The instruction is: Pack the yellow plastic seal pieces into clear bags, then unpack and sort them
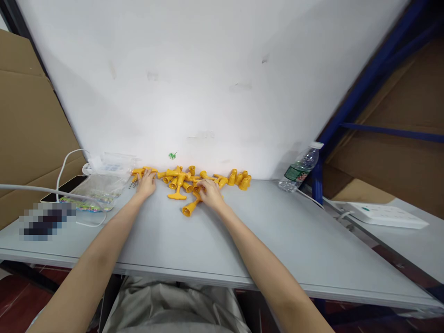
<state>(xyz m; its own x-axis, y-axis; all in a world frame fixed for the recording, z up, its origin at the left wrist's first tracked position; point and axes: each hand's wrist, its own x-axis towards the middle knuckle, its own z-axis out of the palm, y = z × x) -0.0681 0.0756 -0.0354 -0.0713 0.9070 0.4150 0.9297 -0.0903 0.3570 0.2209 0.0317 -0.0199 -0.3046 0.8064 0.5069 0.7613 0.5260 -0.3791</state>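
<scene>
A heap of yellow plastic funnel-shaped parts [187, 178] lies at the far edge of the grey table [277, 240], against the white wall. My left hand [146, 183] reaches into the heap's left end, fingers stretched over a yellow part [140, 171]. My right hand [209, 193] rests in the middle of the heap, fingers curled on a yellow part [197, 188]. Another yellow part [189, 209] lies just left of that hand, nearer to me.
Clear plastic bags of small pieces [99, 185] and a white cable [65, 166] lie at the left. A dark tablet [65, 185] sits beneath them. A water bottle [300, 169] leans at the right. A white power strip [385, 215] lies on a second table.
</scene>
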